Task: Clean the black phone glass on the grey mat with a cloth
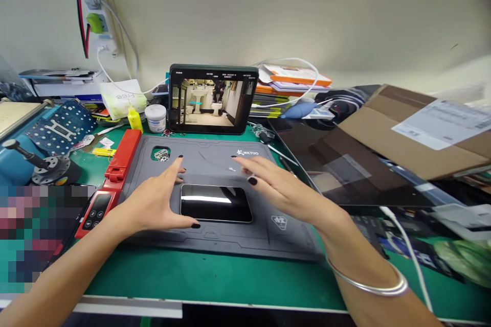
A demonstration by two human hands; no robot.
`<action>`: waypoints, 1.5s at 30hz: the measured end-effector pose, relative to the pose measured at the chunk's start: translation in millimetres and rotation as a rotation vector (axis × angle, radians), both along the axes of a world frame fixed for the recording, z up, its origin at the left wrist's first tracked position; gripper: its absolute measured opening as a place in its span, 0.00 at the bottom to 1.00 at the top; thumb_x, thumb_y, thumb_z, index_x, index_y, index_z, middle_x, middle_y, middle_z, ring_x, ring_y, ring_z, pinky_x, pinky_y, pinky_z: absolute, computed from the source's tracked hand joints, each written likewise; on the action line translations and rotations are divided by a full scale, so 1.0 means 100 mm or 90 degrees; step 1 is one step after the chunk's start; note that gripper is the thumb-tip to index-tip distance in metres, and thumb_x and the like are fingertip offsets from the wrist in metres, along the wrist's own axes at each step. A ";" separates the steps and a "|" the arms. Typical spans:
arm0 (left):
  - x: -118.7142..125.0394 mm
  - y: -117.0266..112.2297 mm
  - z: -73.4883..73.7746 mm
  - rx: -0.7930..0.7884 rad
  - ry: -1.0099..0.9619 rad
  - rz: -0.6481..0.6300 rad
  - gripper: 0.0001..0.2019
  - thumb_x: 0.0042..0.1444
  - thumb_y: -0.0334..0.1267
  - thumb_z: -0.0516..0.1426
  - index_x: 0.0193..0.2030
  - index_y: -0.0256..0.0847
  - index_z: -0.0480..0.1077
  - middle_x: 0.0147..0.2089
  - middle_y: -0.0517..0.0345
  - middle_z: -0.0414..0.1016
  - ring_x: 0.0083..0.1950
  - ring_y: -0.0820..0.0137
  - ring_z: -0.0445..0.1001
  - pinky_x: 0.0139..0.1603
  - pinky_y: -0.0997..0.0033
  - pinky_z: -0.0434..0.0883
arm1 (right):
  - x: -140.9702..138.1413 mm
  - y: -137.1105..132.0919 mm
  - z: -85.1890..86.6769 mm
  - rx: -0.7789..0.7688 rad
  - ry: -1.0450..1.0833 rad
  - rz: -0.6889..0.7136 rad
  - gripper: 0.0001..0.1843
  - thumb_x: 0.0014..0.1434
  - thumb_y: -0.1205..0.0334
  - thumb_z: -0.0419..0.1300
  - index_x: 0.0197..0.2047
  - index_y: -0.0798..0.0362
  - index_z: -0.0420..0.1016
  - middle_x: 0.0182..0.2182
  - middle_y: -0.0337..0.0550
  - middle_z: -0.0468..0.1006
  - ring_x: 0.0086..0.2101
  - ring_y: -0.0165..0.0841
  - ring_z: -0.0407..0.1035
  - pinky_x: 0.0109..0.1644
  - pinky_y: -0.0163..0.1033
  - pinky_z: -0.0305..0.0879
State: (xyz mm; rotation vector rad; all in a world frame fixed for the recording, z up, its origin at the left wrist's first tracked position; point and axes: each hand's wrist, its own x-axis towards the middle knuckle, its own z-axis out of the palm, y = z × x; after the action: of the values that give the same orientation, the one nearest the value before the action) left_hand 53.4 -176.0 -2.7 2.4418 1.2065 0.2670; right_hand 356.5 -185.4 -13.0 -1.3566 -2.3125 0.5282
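1 head camera, looking forward and down over green workbench (215, 276), close above gray repair mat (207, 239), left hand (149, 204) and right hand (284, 194) in lower frame.

A tablet (210, 99) shows a bathroom, with a white jar (155, 118) and yellow bottle (135, 118) just left of it, and a cardboard box (406, 133) well right of it.

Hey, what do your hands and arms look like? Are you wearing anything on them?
Both arms are bare, with no sleeves or gloves. The left hand has no bangle at its wrist. The right hand has a thin silver bangle at its wrist. The fingernails are painted black.
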 end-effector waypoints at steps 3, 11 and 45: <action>0.01 0.00 0.02 0.004 0.027 0.002 0.54 0.46 0.55 0.63 0.71 0.36 0.37 0.66 0.38 0.63 0.63 0.52 0.67 0.59 0.54 0.67 | -0.15 -0.11 0.07 0.028 -0.077 0.034 0.28 0.67 0.51 0.46 0.66 0.56 0.58 0.56 0.58 0.68 0.56 0.47 0.63 0.58 0.56 0.63; 0.02 0.01 -0.03 0.083 0.100 -0.062 0.35 0.52 0.51 0.61 0.62 0.36 0.59 0.64 0.42 0.66 0.63 0.52 0.67 0.60 0.55 0.67 | -0.29 -0.18 0.10 0.018 -0.135 0.081 0.22 0.59 0.55 0.60 0.55 0.56 0.69 0.47 0.55 0.70 0.47 0.46 0.65 0.48 0.52 0.68; 0.03 0.00 -0.07 0.081 0.108 -0.112 0.26 0.55 0.47 0.60 0.58 0.36 0.63 0.61 0.44 0.66 0.60 0.54 0.67 0.58 0.56 0.68 | -0.37 -0.15 -0.02 0.033 -0.156 0.054 0.23 0.48 0.55 0.69 0.45 0.52 0.69 0.40 0.47 0.71 0.40 0.42 0.67 0.40 0.46 0.68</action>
State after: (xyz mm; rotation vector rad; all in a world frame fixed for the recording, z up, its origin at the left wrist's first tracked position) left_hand 56.4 -176.0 -9.7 2.7078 1.0615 0.0887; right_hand 319.6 -200.0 -14.8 -1.3692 -2.5697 0.3403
